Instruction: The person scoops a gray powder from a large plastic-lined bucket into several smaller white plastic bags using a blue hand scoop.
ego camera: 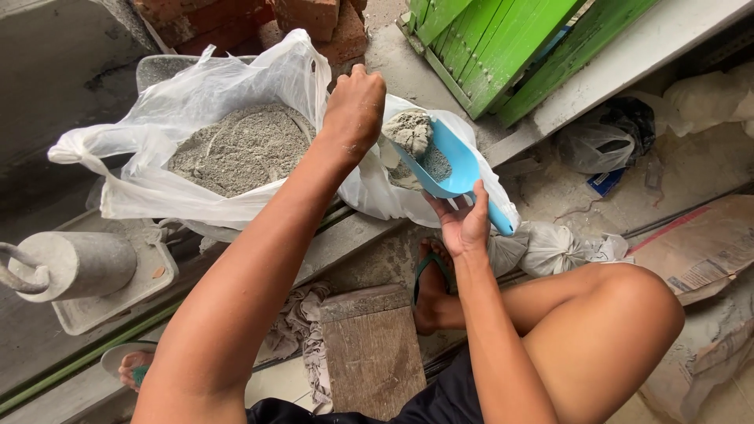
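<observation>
My right hand (463,224) holds a blue plastic scoop (452,165) by its handle, with grey powder in the bowl. My left hand (355,106) is closed, knuckles up, just left of the scoop, dusted with powder and touching a grey lump (410,129) at the scoop's rim. To the left, a clear plastic bag (196,102) lies open, full of grey powder (239,149). A second white bag (393,196) sits under the scoop.
A metal weight with a ring (71,267) rests on a scale tray at left. Red bricks (259,20) stand behind the bag, a green wooden frame (510,39) at the back right. Tied small bags (558,247) lie by my foot, a wooden board (373,349) below.
</observation>
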